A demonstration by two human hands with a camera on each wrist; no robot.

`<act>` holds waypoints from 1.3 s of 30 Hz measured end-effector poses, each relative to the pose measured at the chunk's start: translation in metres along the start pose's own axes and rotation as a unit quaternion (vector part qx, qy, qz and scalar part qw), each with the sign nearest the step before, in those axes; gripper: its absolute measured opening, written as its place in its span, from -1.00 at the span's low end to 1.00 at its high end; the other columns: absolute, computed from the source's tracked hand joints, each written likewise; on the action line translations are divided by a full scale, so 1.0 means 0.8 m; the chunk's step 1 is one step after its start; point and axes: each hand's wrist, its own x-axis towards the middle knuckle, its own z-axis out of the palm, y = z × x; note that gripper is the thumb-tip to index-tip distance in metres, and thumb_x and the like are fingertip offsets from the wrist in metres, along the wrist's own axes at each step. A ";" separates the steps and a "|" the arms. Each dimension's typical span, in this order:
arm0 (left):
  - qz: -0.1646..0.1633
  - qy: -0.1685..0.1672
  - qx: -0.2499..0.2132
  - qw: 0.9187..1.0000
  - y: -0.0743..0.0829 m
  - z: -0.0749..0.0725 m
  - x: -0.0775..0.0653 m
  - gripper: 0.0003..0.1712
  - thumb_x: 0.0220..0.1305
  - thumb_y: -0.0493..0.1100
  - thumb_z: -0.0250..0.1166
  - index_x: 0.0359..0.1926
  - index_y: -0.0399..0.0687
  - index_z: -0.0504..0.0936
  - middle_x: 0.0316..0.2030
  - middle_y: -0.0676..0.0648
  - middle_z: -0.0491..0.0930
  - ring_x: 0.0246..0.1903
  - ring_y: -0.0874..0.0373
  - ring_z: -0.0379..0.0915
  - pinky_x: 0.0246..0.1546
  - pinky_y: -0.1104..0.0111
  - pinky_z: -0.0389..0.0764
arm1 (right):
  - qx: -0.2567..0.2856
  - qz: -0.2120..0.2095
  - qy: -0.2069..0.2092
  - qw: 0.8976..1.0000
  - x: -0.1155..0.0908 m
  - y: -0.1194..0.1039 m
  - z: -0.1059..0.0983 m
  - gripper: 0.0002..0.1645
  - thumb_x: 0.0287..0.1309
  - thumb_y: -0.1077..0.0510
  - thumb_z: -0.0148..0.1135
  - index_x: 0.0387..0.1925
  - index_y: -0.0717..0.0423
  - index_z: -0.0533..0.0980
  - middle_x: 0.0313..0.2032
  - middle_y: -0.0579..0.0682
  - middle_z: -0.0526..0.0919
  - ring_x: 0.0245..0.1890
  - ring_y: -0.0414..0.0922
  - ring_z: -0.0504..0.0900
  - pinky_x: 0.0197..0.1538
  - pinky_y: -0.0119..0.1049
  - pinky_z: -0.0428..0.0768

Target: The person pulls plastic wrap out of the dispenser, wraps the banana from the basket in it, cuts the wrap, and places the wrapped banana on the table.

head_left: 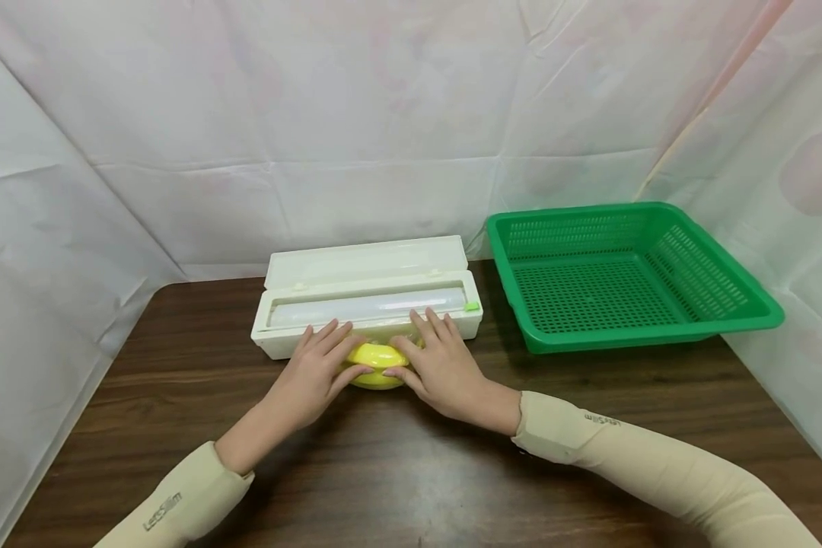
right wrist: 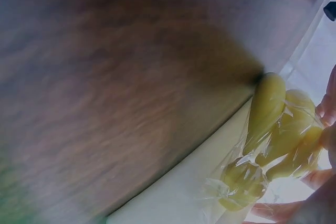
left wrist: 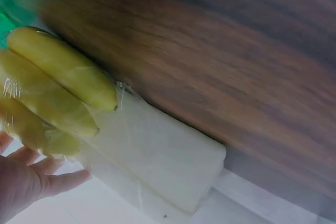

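A bunch of yellow bananas is held at the front of a white cling film box. Clear cling film covers the bananas in both wrist views, crinkled around the stem end in the right wrist view. My left hand grips the bunch at its left end, thumb low on the near side and fingers over the far side. From the right end my right hand grips it the same way. Inside the box, whose lid stands raised, lies a roll of cling film. A small green cutter sits at the box's right front edge.
To the right of the box stands a green plastic basket with slotted walls and a mesh floor. The dark wooden table reaches a pale curtain at the back and sides.
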 end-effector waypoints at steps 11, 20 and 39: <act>-0.039 -0.011 -0.075 0.996 -0.014 -0.014 0.005 -0.63 0.36 -0.01 0.47 0.13 0.03 0.78 0.28 -0.25 0.63 0.34 -0.28 0.47 0.32 -0.39 0.28 | 0.052 0.044 -0.020 0.998 -0.005 0.006 -0.006 -0.36 0.44 -0.30 0.25 0.23 0.11 0.58 0.49 0.33 0.37 0.55 0.32 0.25 0.55 0.28 0.19; -0.080 0.026 -0.085 0.993 -0.001 -0.003 0.030 -0.86 0.38 -0.08 0.47 -0.16 -0.01 0.87 0.14 -0.20 0.71 0.24 -0.25 0.50 0.23 -0.33 0.31 | 0.107 0.070 0.151 0.980 -0.029 0.032 -0.012 -0.33 0.26 0.02 0.53 0.26 0.28 0.53 0.42 0.41 0.40 0.51 0.38 0.29 0.47 0.29 0.35; -0.013 0.038 -0.096 0.995 -0.001 0.015 0.043 -0.80 0.44 -0.20 0.39 0.02 -0.11 0.79 0.09 -0.18 0.70 0.17 -0.19 0.55 0.27 -0.25 0.35 | 0.307 0.267 0.117 0.906 -0.026 0.075 0.005 -0.04 0.46 0.21 0.32 0.61 0.38 -0.02 0.34 0.50 0.45 0.27 0.30 0.59 0.13 0.09 0.65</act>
